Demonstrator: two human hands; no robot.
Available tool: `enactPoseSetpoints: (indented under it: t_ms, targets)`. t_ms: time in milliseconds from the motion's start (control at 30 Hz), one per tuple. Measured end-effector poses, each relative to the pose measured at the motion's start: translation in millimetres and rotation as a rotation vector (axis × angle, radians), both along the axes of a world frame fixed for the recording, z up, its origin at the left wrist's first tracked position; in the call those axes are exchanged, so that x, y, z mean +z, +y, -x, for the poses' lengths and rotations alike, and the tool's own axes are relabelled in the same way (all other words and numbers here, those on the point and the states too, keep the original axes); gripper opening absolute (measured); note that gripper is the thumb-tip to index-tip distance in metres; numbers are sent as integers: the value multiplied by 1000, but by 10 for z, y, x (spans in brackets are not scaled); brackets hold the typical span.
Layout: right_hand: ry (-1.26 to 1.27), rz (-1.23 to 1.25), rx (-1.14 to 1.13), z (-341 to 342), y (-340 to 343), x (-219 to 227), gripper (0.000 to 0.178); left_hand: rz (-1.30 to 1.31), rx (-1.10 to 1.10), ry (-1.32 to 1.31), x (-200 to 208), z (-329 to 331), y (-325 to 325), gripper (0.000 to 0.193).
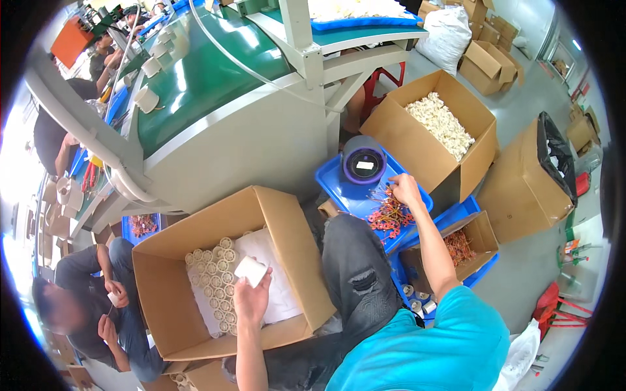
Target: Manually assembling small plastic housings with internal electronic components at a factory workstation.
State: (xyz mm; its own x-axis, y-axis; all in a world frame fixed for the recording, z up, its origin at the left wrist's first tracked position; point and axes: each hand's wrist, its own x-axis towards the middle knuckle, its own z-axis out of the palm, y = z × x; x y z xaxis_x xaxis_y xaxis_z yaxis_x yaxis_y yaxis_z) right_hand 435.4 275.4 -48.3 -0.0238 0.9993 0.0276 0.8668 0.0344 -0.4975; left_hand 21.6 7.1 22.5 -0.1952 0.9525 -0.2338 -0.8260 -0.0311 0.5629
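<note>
My left hand (251, 296) is closed round a white plastic cylinder (250, 270), held over an open cardboard box (297, 260). In that box, several white round parts (218, 287) stand in rows on a white liner sheet (283, 303). Off to the right, my right hand (405, 190) reaches onto a blue tray (339, 189) with its fingers pinched at a pile of small red-and-orange wired parts (390, 215). Whether a single piece is between those fingertips is too small to tell. A dark round device with a purple rim (364, 163) sits on the same tray.
Below the tray, a smaller carton (484, 238) holds more wired parts. A large box of cream-coloured pieces (440, 127) and a carton with a black liner (521, 179) stand at right. Ahead runs a green conveyor (215, 72). At left, a co-worker (91, 306) sits handling a white part.
</note>
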Motion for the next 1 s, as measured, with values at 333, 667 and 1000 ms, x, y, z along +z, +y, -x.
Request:
enactPoseSetpoints:
  t_ms: [333, 667, 1000]
  targets:
    - [73, -189, -105, -39, -146, 196, 13, 88, -50, 53, -45, -26, -79, 60]
    - [379, -554, -129, 1, -635, 697, 23, 31, -38, 202, -82, -97, -43, 65]
    - [1064, -553, -7, 434, -766, 1262, 24, -36, -89, 488, -94, -122, -87, 52]
